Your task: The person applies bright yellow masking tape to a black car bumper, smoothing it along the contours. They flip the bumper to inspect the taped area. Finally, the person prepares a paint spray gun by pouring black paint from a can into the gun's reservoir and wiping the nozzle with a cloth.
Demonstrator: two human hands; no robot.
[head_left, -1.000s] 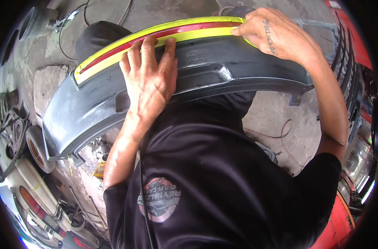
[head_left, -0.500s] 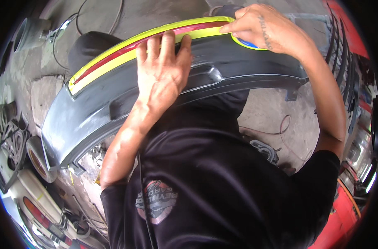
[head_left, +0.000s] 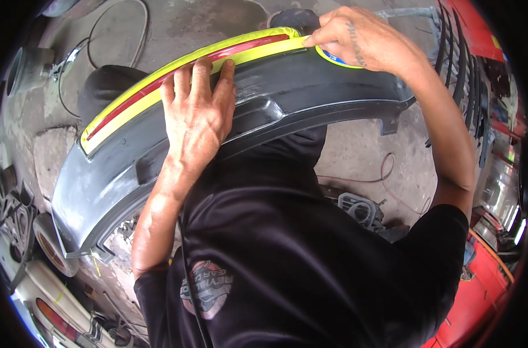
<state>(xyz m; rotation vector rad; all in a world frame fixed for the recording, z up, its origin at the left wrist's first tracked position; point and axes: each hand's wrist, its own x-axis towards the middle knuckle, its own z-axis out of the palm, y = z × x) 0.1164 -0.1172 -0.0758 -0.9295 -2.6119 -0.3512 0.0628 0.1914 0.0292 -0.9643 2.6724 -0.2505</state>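
Note:
A curved dark grey car bumper lies across my lap. A long red strip on it is bordered above and below by yellow masking tape. My left hand rests open on the bumper, fingers spread, with the fingertips on the lower tape and the red strip. At the strip's right end, my right hand is closed around a roll of yellow masking tape with a blue core, mostly hidden by the palm. Its fingertips pinch the tape where it runs from the lower border.
A grey cylinder and a looped hose are on the concrete floor beyond the bumper. Black slatted parts stand at right, above a red panel. Car parts, including a tail light, lie at lower left.
The whole view has shifted, bringing the bumper left. My right hand with the tape roll has moved slightly right along the bumper, past the red strip's end. My left hand still presses the tape.

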